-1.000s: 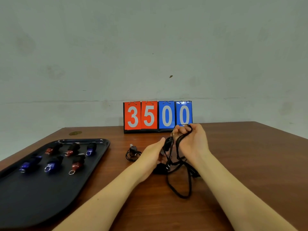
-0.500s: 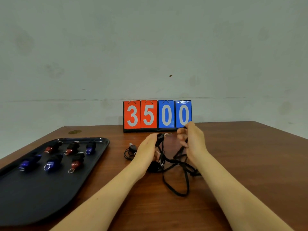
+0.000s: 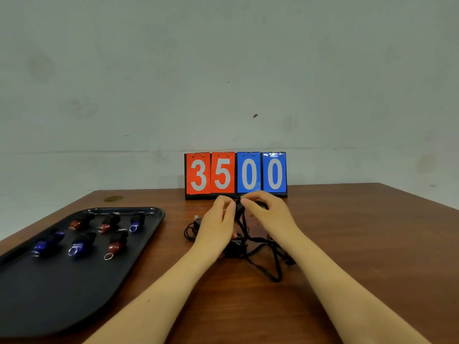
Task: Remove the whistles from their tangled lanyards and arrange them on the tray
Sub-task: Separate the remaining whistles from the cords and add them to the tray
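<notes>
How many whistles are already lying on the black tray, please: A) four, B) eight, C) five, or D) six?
D: the tray holds six whistles in two rows of three, three red and three blue, while both hands work on the tangled lanyards on the table beside it.

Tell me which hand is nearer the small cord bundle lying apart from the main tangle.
Left. The left hand sits right beside the small cord bundle, partly overlapping it in view. The right hand is farther right, beyond the main tangle.
</notes>
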